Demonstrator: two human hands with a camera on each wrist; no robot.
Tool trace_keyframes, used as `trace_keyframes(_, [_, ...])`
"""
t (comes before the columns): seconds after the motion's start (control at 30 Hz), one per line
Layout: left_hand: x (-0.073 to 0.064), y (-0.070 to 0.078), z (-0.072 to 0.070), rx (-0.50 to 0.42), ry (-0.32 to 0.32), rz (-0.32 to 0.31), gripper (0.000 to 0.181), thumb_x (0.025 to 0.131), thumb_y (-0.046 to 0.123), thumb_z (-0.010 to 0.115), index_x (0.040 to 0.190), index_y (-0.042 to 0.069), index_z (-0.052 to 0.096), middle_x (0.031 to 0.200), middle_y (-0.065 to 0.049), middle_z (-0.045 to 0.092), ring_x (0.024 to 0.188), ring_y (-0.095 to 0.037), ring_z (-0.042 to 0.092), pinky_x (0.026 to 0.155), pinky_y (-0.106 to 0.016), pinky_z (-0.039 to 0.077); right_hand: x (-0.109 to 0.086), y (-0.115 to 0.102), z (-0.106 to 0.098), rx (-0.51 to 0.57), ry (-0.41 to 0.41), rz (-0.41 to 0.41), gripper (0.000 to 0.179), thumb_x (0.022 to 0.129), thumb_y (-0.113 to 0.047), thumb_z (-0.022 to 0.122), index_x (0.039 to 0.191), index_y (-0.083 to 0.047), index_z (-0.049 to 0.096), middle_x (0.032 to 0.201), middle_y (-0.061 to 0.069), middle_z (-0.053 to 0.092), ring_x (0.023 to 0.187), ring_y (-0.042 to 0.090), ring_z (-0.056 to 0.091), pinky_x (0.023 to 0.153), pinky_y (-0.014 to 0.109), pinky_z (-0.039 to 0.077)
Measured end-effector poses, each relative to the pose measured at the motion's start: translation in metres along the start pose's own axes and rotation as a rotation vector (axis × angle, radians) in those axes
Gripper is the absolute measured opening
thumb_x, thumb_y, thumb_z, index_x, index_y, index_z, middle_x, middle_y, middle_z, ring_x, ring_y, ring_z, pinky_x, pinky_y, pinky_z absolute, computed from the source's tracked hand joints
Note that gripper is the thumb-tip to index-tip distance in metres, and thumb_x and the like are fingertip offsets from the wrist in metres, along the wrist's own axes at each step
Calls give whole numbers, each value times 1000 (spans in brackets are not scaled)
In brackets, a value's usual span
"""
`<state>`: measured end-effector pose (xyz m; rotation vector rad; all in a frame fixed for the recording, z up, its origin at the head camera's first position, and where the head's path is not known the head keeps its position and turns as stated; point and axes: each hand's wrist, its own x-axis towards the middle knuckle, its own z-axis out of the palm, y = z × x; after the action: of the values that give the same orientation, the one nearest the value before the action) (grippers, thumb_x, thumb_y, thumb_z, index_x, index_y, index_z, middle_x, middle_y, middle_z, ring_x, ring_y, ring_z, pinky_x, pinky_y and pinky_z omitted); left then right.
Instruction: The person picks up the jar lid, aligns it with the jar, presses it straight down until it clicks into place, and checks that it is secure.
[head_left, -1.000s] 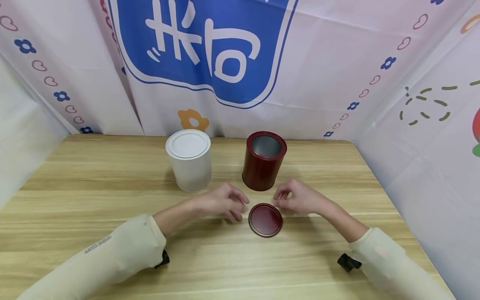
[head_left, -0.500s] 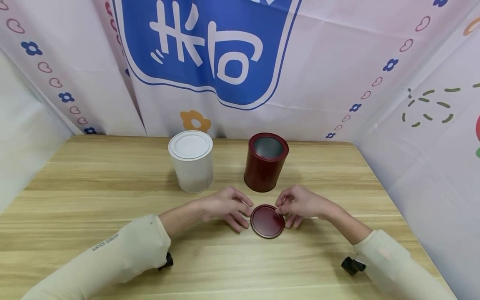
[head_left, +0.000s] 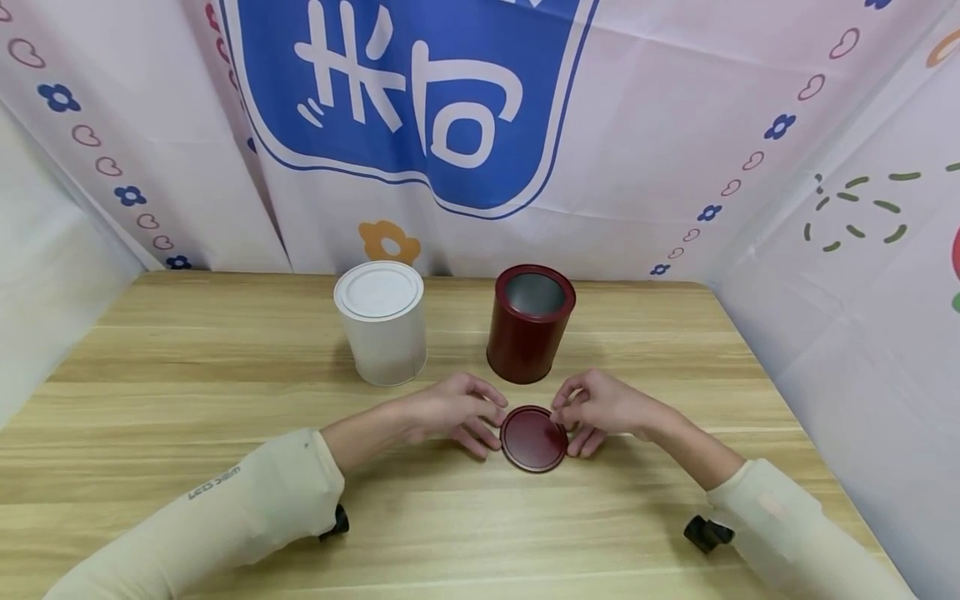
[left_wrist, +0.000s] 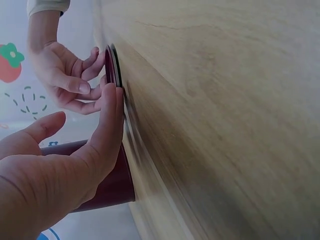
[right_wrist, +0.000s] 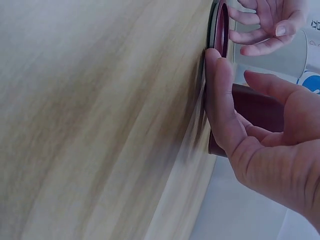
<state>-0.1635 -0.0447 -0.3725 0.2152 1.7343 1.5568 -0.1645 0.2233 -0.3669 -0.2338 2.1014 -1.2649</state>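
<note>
A round dark red can lid (head_left: 533,439) lies between my two hands, close over the wooden table. My left hand (head_left: 453,410) has its fingertips right at the lid's left edge, the fingers extended and the thumb held apart from it in the left wrist view. From the other side, my right hand (head_left: 603,408) touches the right edge with its lower fingertips. Its thumb stands away from the lid in the right wrist view. Just behind the lid stands an upright dark red can (head_left: 522,346), its top uncovered and its grey inside showing.
A white can (head_left: 386,346) with its lid on stands left of the red can. The wooden table (head_left: 450,533) runs back to a printed cloth backdrop (head_left: 637,167). White cloth walls close off both sides.
Both hands have closed in on the lid from either side, the right one first, then the left. Their fingers now sit at its edges. Both cans stay where they were.
</note>
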Motion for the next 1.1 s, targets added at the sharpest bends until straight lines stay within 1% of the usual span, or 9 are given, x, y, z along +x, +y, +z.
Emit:
trace_keyframes(0.27, [1, -1, -2, -27, 1, 0, 35, 101, 2, 52, 132, -14, 51, 105, -18, 65, 87, -31, 74, 77, -42, 65, -1, -1, 1, 39, 5, 12, 24, 94, 0, 61, 116, 11, 59, 89, 18, 70, 68, 25, 75, 61, 36, 64])
trace_keyframes(0.4, [1, 0, -2, -34, 0, -6, 35, 101, 2, 51, 131, -14, 51, 105, -18, 65, 85, -29, 74, 76, -41, 65, -1, -1, 1, 45, 9, 11, 23, 97, -4, 64, 115, 11, 60, 86, 17, 68, 68, 26, 75, 61, 37, 64])
trace_keyframes(0.57, [-2, 2, -3, -38, 16, -10, 33, 101, 2, 51, 131, -13, 53, 107, -20, 66, 81, -26, 74, 74, -39, 65, -1, -2, 2, 56, 15, 7, 26, 99, -7, 67, 116, 11, 59, 84, 16, 66, 68, 25, 75, 61, 36, 64])
trace_keyframes(0.7, [-3, 4, -5, -37, 24, 6, 34, 103, 3, 52, 133, -14, 53, 111, -21, 66, 77, -24, 73, 71, -37, 65, -2, -4, 2, 63, 14, 1, 26, 98, -7, 67, 116, 10, 59, 84, 16, 68, 68, 24, 74, 60, 34, 63])
trace_keyframes(0.8, [-4, 4, -6, -41, 17, 25, 35, 103, 2, 52, 134, -15, 51, 112, -22, 66, 75, -22, 72, 69, -35, 64, -2, -6, 3, 62, 17, -4, 23, 97, -6, 65, 115, 9, 59, 85, 16, 70, 67, 23, 74, 59, 32, 63])
trace_keyframes(0.93, [-5, 3, -8, -43, 5, 56, 35, 101, -2, 52, 133, -16, 50, 108, -22, 69, 72, -20, 72, 66, -32, 64, -3, -8, 4, 50, 33, -17, 20, 97, -4, 63, 113, 8, 60, 89, 15, 73, 65, 21, 72, 58, 31, 62])
trace_keyframes(1.1, [-6, 5, -10, -27, -10, 103, 35, 99, -4, 53, 132, -16, 51, 104, -19, 67, 73, -20, 71, 65, -28, 63, -4, -12, 4, 32, 52, -46, 20, 96, -4, 64, 112, 7, 61, 85, 15, 72, 63, 20, 70, 56, 30, 60])
